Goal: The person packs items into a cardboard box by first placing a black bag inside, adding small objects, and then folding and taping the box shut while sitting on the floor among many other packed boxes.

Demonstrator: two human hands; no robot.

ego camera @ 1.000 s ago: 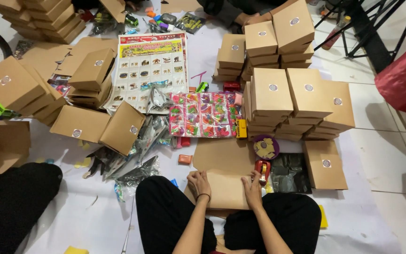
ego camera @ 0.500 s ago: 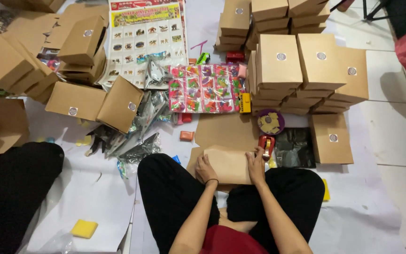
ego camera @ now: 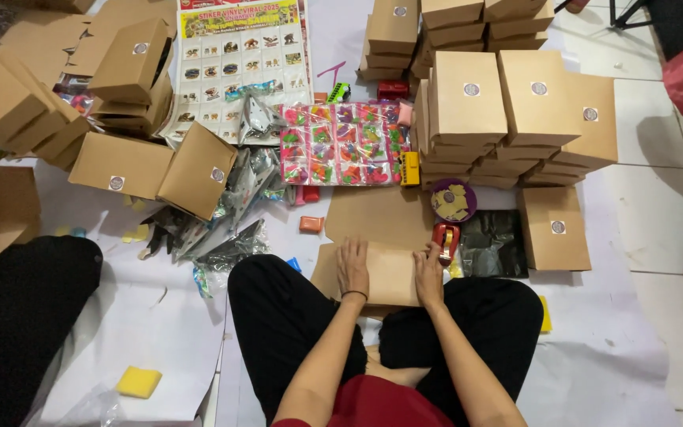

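Cardboard is what both hands are pressing on: the left hand (ego camera: 352, 269) is lying flat, fingers spread, on a flat brown cardboard piece (ego camera: 389, 273) that is resting on the floor just in front of the crossed legs, and the right hand (ego camera: 428, 273) is pressing on its right edge with fingers bent, so neither hand is closing around it; they are only holding it down, probably to keep it from sliding on the white paper sheet (ego camera: 160, 316) that is covering the floor. A second flat cardboard sheet (ego camera: 377, 217) is lying just behind the first one. A red tape dispenser (ego camera: 445, 239) is sitting just beside the right hand, and a round purple item (ego camera: 453, 200) is lying behind it, both within easy reach. Stacks of closed brown boxes (ego camera: 515, 111) with round stickers are standing to the right, well sorted, while a colourful sheet of small toys (ego camera: 341, 145) and some silver packets (ego camera: 235, 198) are lying in the middle. At the left, a black-clothed leg of another person (ego camera: 17, 316) is showing, and a yellow sponge (ego camera: 138, 382) is lying near it.
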